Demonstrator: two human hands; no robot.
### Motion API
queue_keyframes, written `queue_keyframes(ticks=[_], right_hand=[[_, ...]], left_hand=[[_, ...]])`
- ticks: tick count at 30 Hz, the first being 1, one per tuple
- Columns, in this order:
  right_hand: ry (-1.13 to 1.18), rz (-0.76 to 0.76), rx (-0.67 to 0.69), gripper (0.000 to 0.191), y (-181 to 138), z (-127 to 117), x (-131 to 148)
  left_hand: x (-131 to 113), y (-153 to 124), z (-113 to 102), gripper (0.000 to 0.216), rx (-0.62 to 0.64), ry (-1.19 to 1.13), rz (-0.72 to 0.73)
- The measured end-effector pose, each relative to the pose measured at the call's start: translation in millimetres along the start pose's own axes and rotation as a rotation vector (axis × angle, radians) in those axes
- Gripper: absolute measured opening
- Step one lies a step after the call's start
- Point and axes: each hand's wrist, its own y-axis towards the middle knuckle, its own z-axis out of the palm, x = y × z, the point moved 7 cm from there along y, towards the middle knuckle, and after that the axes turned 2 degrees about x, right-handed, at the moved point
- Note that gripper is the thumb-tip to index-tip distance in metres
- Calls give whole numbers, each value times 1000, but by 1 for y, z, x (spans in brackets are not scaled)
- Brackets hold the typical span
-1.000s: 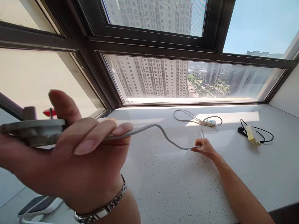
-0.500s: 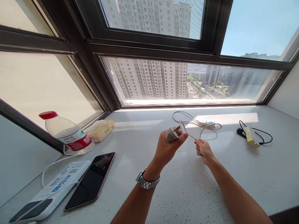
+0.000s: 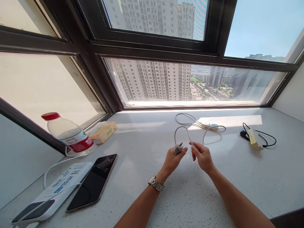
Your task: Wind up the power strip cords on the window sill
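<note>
My left hand (image 3: 173, 160) is closed around a grey plug (image 3: 177, 149), its metal prongs pointing right. From the plug a pale cord (image 3: 182, 127) arches up and over to my right hand (image 3: 201, 156), which pinches it between thumb and fingers. Only a small gap separates the two hands, both just above the white speckled counter. Farther back, the cord loops on the counter beside a white power strip (image 3: 209, 125) with blue-marked sockets. A metal watch (image 3: 156, 183) circles my left wrist.
On the right lies a black cable (image 3: 267, 144) bundled with a yellow-wrapped piece (image 3: 255, 140). To the left are a red-capped bottle (image 3: 71, 136), a yellow tissue pack (image 3: 104, 132), a dark tablet (image 3: 92, 183) and a white power bank (image 3: 57, 193) with a cable. Windows border the counter's back.
My left hand has lowered slightly with the plug, turning its prongs into view. My right hand has slid left along the cord toward it, and the cord between them now bows upward.
</note>
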Motion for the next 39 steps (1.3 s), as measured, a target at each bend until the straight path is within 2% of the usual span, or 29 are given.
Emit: queue_keyframes(ticks=[3,7,9,13,17,20,23,25,27,29,32,35,37,39], right_hand=[[11,8,-24,37,-4,4,-6],[115,51,-88,40,-3,-3,-9],[191,80,-61,45,-1,-3,-7],[301,130,42,57,-1,2,-2],[323,63,166,59,-5,8,12],[82,-84,245,67,-6,6,22],[-407,-229,290,69,-4,2,20],[-651,-263,270,68,1,-5,13],[-788,-245,190,64,7,-20,6],[-870,-164,105,55,14,-38,-2],[-793,18,99,52,18,-57,-17],[-514,70,265,53,13,-42,-21],[-371,70,344,54,6,-21,-17],[-303,80,344,57,0,-4,-13]], left_hand=[[-4,-4,12,47,74,47,70],[-6,-13,26,33,208,402,232],[-7,-18,30,23,233,551,302],[-18,-24,33,21,150,647,417],[-35,-32,34,19,38,594,565],[-44,-35,28,21,-11,487,644],[-54,-37,16,17,-74,446,737],[-58,-37,3,12,-128,406,791],[-58,-33,-18,11,-237,303,767],[-50,-26,-47,12,-422,177,651],[-34,-20,-91,18,-721,58,452],[-22,-16,-120,26,-899,-52,322],[-13,-13,-127,30,-925,-156,247],[-5,-8,-126,33,-885,-265,190]])
